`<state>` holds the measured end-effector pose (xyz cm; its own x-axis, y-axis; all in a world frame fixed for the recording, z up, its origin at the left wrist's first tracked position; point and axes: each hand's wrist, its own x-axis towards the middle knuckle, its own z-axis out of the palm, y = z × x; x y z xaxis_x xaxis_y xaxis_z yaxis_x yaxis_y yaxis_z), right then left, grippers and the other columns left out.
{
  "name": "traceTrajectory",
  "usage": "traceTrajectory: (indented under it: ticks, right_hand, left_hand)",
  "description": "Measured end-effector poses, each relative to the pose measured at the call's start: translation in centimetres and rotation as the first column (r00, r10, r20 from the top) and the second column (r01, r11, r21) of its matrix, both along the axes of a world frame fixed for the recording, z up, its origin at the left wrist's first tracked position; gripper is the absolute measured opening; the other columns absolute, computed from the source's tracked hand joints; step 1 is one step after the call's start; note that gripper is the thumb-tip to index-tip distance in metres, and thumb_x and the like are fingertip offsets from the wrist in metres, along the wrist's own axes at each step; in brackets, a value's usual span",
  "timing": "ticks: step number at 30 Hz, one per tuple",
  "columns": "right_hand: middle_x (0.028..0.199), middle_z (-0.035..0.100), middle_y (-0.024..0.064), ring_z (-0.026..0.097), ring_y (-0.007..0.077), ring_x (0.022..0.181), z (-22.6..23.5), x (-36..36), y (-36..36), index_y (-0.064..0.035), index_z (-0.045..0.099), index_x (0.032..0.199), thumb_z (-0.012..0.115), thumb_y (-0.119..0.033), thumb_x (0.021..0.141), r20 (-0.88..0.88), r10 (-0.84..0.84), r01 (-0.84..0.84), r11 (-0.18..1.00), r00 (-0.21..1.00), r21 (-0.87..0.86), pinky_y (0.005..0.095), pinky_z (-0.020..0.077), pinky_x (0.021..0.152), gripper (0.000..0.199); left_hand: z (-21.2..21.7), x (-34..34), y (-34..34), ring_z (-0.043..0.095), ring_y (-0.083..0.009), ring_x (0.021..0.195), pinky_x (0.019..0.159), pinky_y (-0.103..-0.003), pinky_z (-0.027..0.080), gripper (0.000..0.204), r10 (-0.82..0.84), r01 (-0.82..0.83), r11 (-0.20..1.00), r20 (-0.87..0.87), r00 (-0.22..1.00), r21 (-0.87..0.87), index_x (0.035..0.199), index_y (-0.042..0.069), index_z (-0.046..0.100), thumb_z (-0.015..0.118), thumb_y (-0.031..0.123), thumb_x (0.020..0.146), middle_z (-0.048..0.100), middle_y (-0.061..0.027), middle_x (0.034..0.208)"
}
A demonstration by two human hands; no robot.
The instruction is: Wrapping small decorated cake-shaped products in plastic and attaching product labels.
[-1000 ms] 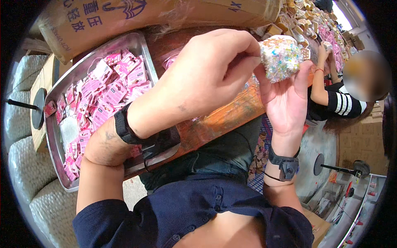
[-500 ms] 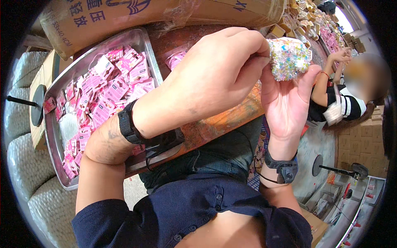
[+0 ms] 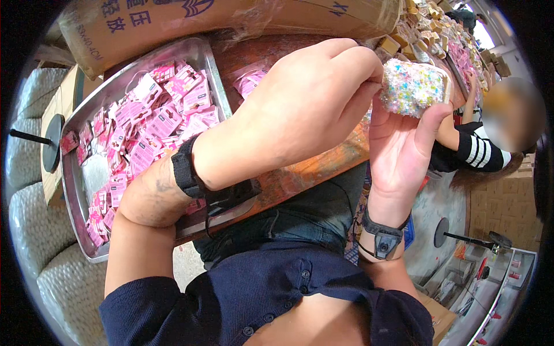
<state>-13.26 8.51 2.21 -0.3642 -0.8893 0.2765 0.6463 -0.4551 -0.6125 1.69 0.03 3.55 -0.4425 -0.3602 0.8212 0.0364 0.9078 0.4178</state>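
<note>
A small, rounded, sequin-covered piece that looks like a little coin purse [image 3: 414, 87] is held up at the upper right, white with blue, green and yellow glints and a pale rim along its right side. My right hand [image 3: 404, 147] grips it from below, thumb at the lower right corner and the other fingers behind it, mostly hidden. From the left my left hand [image 3: 314, 106] reaches across with thumb and forefinger pinched together at the piece's left edge. Whatever lies between those fingertips cannot be made out.
A metal tray [image 3: 72, 222] full of pink printed cards [image 3: 164, 120] stands at the left on a worn wooden table [image 3: 323, 173]. Behind it lies a large cardboard box [image 3: 231, 20]. Another person [image 3: 479, 144] sits at the right near heaped small goods [image 3: 427, 29].
The sequined piece and both hands have shifted slightly right and down. The piece has turned, so its pale right rim now shows. The other person's arms have lowered.
</note>
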Motion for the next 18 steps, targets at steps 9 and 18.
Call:
traceTrajectory:
  ticks: [9,18]
  right_hand:
    - [0.138,0.048,0.0146,0.051,0.0295,0.124,-0.16,-0.40,0.00,-0.0050,0.036,0.142,0.057,-0.040,0.094,-0.029,0.037,-0.037,0.999,0.999,0.002,0.0437,0.0493,0.103,0.063]
    - [0.137,0.049,0.0151,0.052,0.0299,0.124,-0.13,-0.17,0.09,-0.0039,0.034,0.142,0.063,-0.042,0.092,-0.371,-0.207,0.203,0.978,0.905,-0.051,0.0450,0.0459,0.104,0.070]
  left_hand:
    - [-0.20,-0.15,0.10,0.060,-0.0390,0.078,0.068,-0.043,0.051,0.012,0.022,-0.022,0.999,-0.005,1.000,0.026,0.090,0.001,0.059,0.063,0.009,0.082,0.059,-0.0172,0.081]
    - [0.75,0.69,0.70,0.056,-0.0048,0.071,0.060,-0.022,0.053,0.018,-0.351,0.255,0.575,-0.046,0.935,0.777,0.099,-0.001,0.062,0.061,0.017,0.095,0.059,0.0020,0.080]
